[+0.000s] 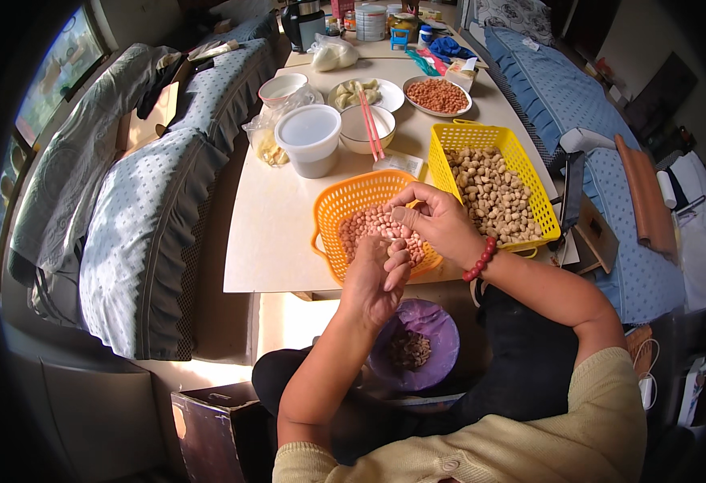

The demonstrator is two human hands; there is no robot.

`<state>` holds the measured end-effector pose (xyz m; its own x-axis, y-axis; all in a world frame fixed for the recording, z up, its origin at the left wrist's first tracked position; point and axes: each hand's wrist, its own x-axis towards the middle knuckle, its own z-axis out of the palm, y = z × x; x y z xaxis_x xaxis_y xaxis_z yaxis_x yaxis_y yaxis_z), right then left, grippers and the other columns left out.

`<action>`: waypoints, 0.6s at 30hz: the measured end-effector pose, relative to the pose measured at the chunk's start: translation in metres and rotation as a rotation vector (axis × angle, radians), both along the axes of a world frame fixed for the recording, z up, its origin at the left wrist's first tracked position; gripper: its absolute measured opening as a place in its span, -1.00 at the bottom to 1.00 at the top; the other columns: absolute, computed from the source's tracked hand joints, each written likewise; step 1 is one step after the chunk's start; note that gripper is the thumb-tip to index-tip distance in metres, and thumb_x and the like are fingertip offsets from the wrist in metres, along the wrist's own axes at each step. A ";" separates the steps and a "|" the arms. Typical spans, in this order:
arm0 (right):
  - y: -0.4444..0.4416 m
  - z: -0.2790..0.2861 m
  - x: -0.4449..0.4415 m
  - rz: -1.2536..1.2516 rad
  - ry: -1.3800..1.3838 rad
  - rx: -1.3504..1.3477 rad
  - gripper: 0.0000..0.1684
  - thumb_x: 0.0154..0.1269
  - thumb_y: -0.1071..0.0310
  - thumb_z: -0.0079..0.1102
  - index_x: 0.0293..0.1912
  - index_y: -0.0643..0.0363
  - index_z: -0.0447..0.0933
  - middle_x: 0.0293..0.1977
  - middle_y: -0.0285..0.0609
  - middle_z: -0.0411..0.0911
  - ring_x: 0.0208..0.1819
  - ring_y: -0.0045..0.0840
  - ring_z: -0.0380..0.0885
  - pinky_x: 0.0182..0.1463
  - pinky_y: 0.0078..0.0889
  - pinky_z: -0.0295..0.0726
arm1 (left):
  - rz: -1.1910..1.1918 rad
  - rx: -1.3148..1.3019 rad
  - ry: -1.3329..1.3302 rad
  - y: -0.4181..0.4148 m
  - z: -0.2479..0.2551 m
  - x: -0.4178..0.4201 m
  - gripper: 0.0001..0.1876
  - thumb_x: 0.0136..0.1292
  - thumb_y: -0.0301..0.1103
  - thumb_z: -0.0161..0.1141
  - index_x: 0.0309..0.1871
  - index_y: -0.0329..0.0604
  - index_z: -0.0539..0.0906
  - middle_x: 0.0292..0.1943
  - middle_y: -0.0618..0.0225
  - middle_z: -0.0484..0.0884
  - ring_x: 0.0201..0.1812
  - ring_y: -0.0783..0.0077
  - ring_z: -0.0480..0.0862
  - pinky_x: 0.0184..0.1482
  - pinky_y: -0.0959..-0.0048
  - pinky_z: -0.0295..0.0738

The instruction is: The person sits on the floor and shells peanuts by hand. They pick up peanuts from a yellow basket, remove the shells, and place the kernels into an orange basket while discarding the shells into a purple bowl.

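Both my hands are raised over an orange plastic basket [328,208] that holds shelled pink peanuts [365,224]. My left hand [377,278] is curled above the basket's near side, with something small and pale at its fingertips, perhaps a peanut. Just to the right and above, my right hand [434,220] has thumb and forefinger brought together; whether anything is between them cannot be told. A red bead bracelet [481,259] circles the right wrist. Beside that hand, a yellow plastic basket [525,160] contains unshelled peanuts [491,193]. Below the table edge, a purple-lined bin [443,362] holds peanut shells [411,350].
Behind the baskets stand a lidded white tub [309,130], a bowl [353,136] with red chopsticks [369,124], a plate of dumplings [392,95] and a plate of reddish peanuts [437,96]. Cloth-covered sofas [141,229] flank the table [268,241]. A dark box [208,428] sits at lower left.
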<state>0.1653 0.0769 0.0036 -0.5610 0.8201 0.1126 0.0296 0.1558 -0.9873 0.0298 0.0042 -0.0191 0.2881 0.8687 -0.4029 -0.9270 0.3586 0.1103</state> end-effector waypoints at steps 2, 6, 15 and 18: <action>-0.001 0.001 0.000 -0.038 -0.048 0.038 -0.87 0.39 0.40 0.15 -0.17 0.28 0.50 -0.37 -0.36 0.56 -0.37 -0.76 0.55 -0.26 -0.67 0.55 | 0.018 -0.006 -0.035 -0.001 0.000 0.001 -0.73 0.46 -0.23 -0.13 -0.20 -0.30 0.39 -0.59 0.45 0.23 -0.66 0.65 0.17 -0.77 0.70 0.07; 0.000 -0.002 0.000 -0.015 -0.002 0.115 -0.86 0.40 0.42 0.12 -0.15 0.31 0.49 -0.34 -0.33 0.56 -0.36 -0.72 0.58 -0.26 -0.65 0.56 | 0.018 -0.006 -0.046 -0.004 0.006 -0.001 -0.71 0.48 -0.19 -0.13 -0.17 -0.29 0.42 -0.56 0.43 0.28 -0.66 0.65 0.18 -0.77 0.71 0.07; -0.003 0.007 0.004 0.275 0.047 -0.117 -0.87 0.44 0.41 0.06 -0.17 0.30 0.47 -0.30 -0.32 0.52 -0.31 -0.72 0.55 -0.19 -0.63 0.57 | -0.069 0.169 0.339 -0.007 0.022 -0.004 -0.71 0.51 -0.09 -0.09 -0.22 -0.09 0.45 -0.46 0.43 0.42 -0.70 0.70 0.17 -0.78 0.72 -0.02; -0.002 0.017 0.010 0.305 -0.011 -0.191 -0.87 0.44 0.39 0.07 -0.21 0.28 0.48 -0.28 -0.32 0.52 -0.24 -0.71 0.53 -0.12 -0.61 0.56 | -0.064 0.220 0.327 -0.008 0.017 -0.002 -0.67 0.51 -0.06 -0.12 -0.16 -0.12 0.49 -0.46 0.42 0.48 -0.70 0.70 0.17 -0.78 0.72 -0.06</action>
<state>0.1753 0.0751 0.0210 -0.7837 0.6201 -0.0343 0.0211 -0.0285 -0.9994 0.0274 -0.0035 -0.0025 0.2318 0.9289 -0.2889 -0.8067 0.3495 0.4765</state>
